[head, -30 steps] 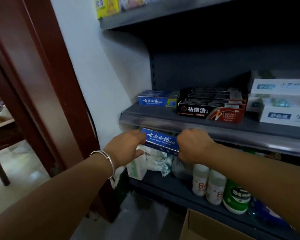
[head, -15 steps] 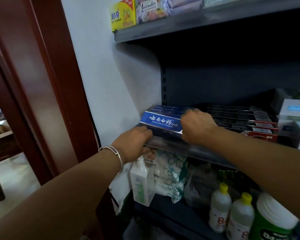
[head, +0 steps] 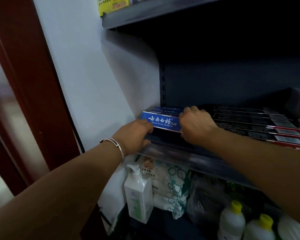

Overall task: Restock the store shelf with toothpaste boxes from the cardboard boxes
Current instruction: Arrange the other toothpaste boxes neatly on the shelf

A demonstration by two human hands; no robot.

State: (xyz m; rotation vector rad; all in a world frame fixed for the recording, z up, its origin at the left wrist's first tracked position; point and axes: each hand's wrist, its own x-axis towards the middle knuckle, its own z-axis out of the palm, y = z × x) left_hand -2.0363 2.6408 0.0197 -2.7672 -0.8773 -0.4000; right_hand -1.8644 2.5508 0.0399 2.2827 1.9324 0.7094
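Two hands pinch the blue box: left hand (head: 134,131) at its left end, right hand (head: 196,123) at its right, above the shelf (head: 189,157) front. Best to slide it back level, flush against the blue row (head: 166,109) behind.

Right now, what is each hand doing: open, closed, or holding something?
Left hand: grips the left end of the blue toothpaste box.
Right hand: fingers curled round the right end of the same box.
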